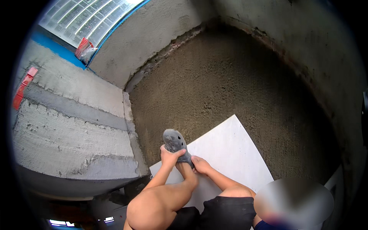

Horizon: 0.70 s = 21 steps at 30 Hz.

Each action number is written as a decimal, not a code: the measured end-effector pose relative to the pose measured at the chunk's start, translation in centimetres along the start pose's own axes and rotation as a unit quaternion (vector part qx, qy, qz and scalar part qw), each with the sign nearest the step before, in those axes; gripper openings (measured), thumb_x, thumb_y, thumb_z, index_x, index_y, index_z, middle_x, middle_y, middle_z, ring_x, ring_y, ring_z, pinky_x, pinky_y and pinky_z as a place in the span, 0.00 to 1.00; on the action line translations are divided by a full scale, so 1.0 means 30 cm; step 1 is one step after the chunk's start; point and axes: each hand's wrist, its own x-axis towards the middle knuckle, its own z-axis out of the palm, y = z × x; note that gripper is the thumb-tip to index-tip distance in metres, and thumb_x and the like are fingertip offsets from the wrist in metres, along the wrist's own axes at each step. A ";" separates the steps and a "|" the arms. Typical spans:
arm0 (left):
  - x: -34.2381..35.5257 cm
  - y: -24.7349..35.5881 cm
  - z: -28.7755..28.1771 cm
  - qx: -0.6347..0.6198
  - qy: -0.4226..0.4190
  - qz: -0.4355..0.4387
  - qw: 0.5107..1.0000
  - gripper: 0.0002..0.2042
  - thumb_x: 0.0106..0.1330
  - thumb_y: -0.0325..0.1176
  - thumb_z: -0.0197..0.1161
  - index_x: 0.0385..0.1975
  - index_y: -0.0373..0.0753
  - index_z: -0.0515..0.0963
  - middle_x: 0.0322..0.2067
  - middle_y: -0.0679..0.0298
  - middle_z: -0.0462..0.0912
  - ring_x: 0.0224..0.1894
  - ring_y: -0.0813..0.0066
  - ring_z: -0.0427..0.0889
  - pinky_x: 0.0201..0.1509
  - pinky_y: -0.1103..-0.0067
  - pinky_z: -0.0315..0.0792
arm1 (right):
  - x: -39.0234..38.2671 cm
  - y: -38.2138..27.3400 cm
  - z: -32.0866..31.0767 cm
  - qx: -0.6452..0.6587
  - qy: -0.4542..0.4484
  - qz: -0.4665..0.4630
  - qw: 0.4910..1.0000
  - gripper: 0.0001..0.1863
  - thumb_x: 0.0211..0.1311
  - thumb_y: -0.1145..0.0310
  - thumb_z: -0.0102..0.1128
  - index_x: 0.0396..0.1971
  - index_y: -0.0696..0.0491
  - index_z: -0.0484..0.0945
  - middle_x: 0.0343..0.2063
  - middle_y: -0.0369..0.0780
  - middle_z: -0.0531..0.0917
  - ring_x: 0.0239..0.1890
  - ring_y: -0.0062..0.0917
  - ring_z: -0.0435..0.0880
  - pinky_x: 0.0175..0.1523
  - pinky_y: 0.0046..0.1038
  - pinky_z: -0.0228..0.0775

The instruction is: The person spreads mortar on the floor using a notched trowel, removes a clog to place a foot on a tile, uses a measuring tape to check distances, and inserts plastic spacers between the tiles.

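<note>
A grey clog with holes (pixel 174 140) is on my foot, which is raised over the near left part of a large white board (pixel 234 149). My left hand (pixel 169 155) grips the clog's left side, with its thumb across the upper. At the heel end, on the right of the ankle, my right hand (pixel 200 165) has its fingers closed on the same clog. My bent leg (pixel 157 203) and dark shorts (pixel 228 211) fill the lower middle.
Rough mortar floor (pixel 230 76) surrounds the board, bordered by concrete walls (pixel 306 46). At left are a plastered ledge (pixel 73 138), red pieces (pixel 23 86), and a red-and-white bag (pixel 84 50) beside a barred window (pixel 88 19). A blurred patch (pixel 293 201) covers the lower right.
</note>
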 end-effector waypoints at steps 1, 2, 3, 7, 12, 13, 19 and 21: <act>0.018 0.029 0.031 0.037 -0.009 -0.015 0.999 0.54 0.38 0.48 0.86 0.61 0.23 0.61 0.57 0.40 0.75 0.60 0.53 0.77 0.65 0.67 0.71 | 0.018 0.048 -0.028 -0.101 0.026 -0.087 0.991 0.28 0.79 0.48 0.36 0.61 0.52 0.75 0.36 0.41 0.85 0.26 0.22 0.83 0.35 0.26 0.79; 0.009 -0.048 0.000 0.085 -0.006 -0.058 0.995 0.54 0.37 0.51 0.85 0.60 0.23 0.62 0.57 0.38 0.75 0.60 0.51 0.77 0.65 0.66 0.71 | -0.014 0.003 0.018 -0.104 0.008 -0.087 0.991 0.28 0.79 0.47 0.37 0.59 0.52 0.76 0.35 0.42 0.86 0.26 0.26 0.84 0.37 0.28 0.79; -0.036 0.008 0.004 0.089 -0.017 -0.090 0.992 0.54 0.38 0.53 0.85 0.59 0.22 0.62 0.57 0.37 0.75 0.60 0.49 0.78 0.64 0.65 0.72 | -0.053 0.017 0.010 -0.129 0.020 -0.092 0.987 0.27 0.79 0.47 0.38 0.57 0.52 0.78 0.34 0.44 0.86 0.28 0.30 0.84 0.38 0.31 0.79; -0.173 -0.049 -0.044 0.120 -0.069 -0.099 0.985 0.56 0.38 0.59 0.82 0.60 0.22 0.62 0.56 0.38 0.76 0.61 0.45 0.76 0.65 0.63 0.70 | -0.177 0.041 0.058 -0.212 0.044 -0.121 0.969 0.26 0.76 0.47 0.44 0.44 0.54 0.83 0.35 0.49 0.86 0.35 0.46 0.84 0.44 0.39 0.76; -0.378 -0.204 -0.037 0.216 -0.109 -0.159 0.957 0.56 0.41 0.59 0.80 0.61 0.22 0.60 0.58 0.38 0.73 0.62 0.45 0.73 0.67 0.61 0.67 | -0.379 0.133 0.126 -0.252 -0.012 -0.144 0.957 0.15 0.69 0.58 0.59 0.35 0.56 0.83 0.33 0.48 0.84 0.36 0.47 0.82 0.43 0.43 0.73; -0.410 -0.233 -0.028 0.222 -0.118 -0.183 0.950 0.56 0.42 0.59 0.80 0.62 0.22 0.60 0.58 0.39 0.73 0.63 0.46 0.73 0.67 0.60 0.66 | -0.429 0.136 0.124 -0.299 -0.023 -0.188 0.935 0.11 0.66 0.61 0.61 0.36 0.53 0.84 0.33 0.45 0.83 0.37 0.44 0.82 0.42 0.42 0.74; -0.477 -0.285 -0.019 0.222 -0.152 -0.272 0.924 0.56 0.45 0.59 0.78 0.64 0.22 0.57 0.60 0.39 0.71 0.65 0.46 0.69 0.69 0.58 0.62 | -0.554 0.210 0.164 -0.375 -0.246 -0.379 0.810 0.15 0.59 0.67 0.58 0.45 0.53 0.82 0.49 0.41 0.81 0.58 0.36 0.77 0.66 0.41 0.67; -0.500 -0.317 -0.020 0.206 -0.154 -0.299 0.919 0.56 0.46 0.59 0.77 0.64 0.22 0.57 0.61 0.39 0.70 0.66 0.46 0.68 0.69 0.57 0.61 | -0.545 0.173 0.163 -0.381 -0.270 -0.374 0.801 0.16 0.60 0.67 0.54 0.46 0.54 0.81 0.51 0.42 0.81 0.61 0.37 0.75 0.70 0.43 0.62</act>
